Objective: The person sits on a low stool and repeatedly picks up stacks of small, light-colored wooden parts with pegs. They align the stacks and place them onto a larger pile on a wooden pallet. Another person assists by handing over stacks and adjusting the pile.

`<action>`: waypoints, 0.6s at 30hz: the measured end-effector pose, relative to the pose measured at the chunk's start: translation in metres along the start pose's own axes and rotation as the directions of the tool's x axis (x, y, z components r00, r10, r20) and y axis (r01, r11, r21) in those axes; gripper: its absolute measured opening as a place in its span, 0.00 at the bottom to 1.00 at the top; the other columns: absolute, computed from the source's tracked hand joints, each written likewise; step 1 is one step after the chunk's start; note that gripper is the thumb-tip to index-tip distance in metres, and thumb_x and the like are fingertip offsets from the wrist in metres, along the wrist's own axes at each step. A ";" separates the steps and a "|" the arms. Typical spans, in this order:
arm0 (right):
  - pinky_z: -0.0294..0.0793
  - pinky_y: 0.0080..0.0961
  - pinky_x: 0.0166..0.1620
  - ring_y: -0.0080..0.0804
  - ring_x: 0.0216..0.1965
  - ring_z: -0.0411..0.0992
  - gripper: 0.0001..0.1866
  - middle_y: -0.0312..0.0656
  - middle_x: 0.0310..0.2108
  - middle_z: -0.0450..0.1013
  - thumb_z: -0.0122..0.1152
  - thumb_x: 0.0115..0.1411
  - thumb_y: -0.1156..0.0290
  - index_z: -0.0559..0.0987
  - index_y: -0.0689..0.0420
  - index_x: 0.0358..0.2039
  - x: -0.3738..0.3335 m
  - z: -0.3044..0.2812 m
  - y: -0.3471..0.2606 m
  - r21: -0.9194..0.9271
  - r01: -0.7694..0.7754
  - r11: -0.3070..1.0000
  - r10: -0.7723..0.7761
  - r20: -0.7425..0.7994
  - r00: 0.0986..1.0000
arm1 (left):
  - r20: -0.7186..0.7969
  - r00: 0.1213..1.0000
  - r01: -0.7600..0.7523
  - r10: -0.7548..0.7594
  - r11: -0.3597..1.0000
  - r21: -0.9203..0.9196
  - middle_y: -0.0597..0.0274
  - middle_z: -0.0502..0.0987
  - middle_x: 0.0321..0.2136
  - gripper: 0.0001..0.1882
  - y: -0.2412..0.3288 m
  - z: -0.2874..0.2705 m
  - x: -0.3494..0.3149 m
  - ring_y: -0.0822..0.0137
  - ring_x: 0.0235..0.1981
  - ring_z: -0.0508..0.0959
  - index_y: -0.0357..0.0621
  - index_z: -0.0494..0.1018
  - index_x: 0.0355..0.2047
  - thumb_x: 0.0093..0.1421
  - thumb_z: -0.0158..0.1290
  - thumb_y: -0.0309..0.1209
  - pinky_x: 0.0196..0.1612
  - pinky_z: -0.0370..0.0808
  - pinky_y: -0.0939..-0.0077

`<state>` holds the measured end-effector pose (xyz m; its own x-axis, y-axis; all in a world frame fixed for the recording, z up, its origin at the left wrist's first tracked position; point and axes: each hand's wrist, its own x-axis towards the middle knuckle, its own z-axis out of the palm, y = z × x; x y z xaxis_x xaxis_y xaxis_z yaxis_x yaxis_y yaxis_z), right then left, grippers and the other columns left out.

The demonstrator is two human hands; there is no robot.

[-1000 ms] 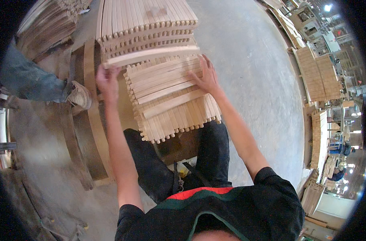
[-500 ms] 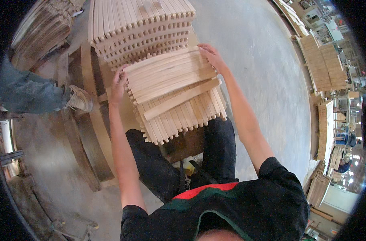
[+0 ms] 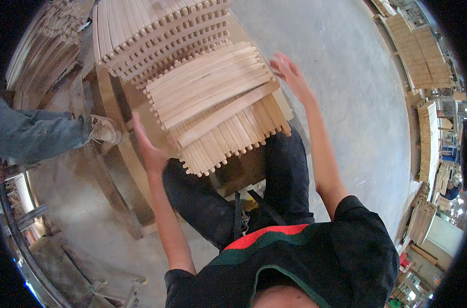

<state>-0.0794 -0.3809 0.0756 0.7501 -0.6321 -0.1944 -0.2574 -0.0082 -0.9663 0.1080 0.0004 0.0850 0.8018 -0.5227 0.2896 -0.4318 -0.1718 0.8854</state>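
In front of my knees stands a stack of pale wooden slats with rounded ends. Its top layer (image 3: 207, 84) runs left to right, over lower slats (image 3: 233, 136) that run toward me. A single slat (image 3: 228, 113) lies askew along the near side of the top layer. My left hand (image 3: 150, 149) is off the stack's left side, fingers stretched out and holding nothing. Just past the right ends of the top slats, my right hand (image 3: 292, 77) hangs with its fingers apart, slightly blurred and touching no slat.
A taller layered slat stack (image 3: 161, 31) adjoins at the far side. To the left are another person's trouser leg (image 3: 43, 131) and shoe (image 3: 105, 130), beside wooden pallet beams (image 3: 113, 190). Bundled wood (image 3: 43, 51) sits at the far left; more wood stacks (image 3: 415, 51) line the right.
Both hands have let go of the ends of the top slats. The left has moved back toward me, the right outward. The top slats still lie on the stack.
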 end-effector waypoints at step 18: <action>0.66 0.36 0.62 0.38 0.59 0.67 0.44 0.46 0.57 0.69 0.76 0.49 0.68 0.62 0.53 0.64 -0.030 0.016 0.028 -0.140 0.233 0.962 -0.241 -0.047 0.969 | -0.051 0.998 -0.025 0.026 0.999 0.031 0.49 0.62 0.61 0.52 -0.015 0.027 -0.025 0.56 0.58 0.68 0.39 0.49 0.69 0.50 0.69 0.34 0.57 0.71 0.64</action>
<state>-0.0990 -0.3493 0.0520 0.7603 -0.6474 0.0527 -0.1584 -0.2634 -0.9516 0.0827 -0.0065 0.0548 0.8101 -0.4841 0.3307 -0.4641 -0.1847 0.8663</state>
